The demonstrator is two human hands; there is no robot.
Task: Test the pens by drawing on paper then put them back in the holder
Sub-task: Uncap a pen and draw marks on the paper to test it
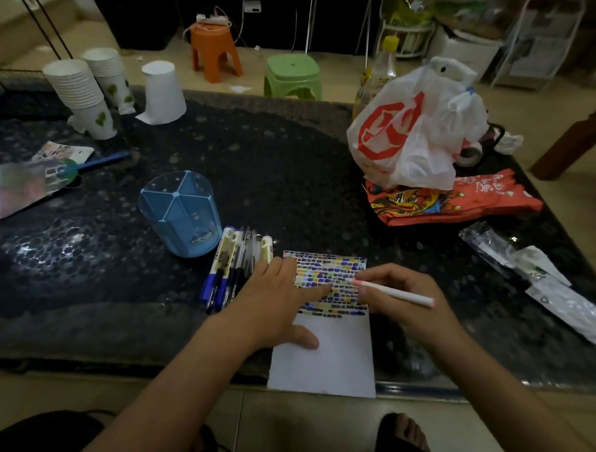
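A white sheet of paper (329, 358) lies at the table's near edge, its upper half covered in rows of small coloured marks. My left hand (277, 303) rests flat on the paper's left side, fingers straight. My right hand (399, 297) grips a white pen with pink ends (394, 292), its tip on the marked part of the paper. A row of several pens (232, 267) lies on the table just left of the paper. The blue pen holder (180, 215) stands behind them with nothing in its compartments.
Stacks of white paper cups (88, 90) stand at the back left. A white and red plastic bag (411, 128), a bottle (379, 69) and red packets (459, 204) fill the back right. Clear wrappers (541, 278) lie at the right, a hand fan (24, 182) at the left.
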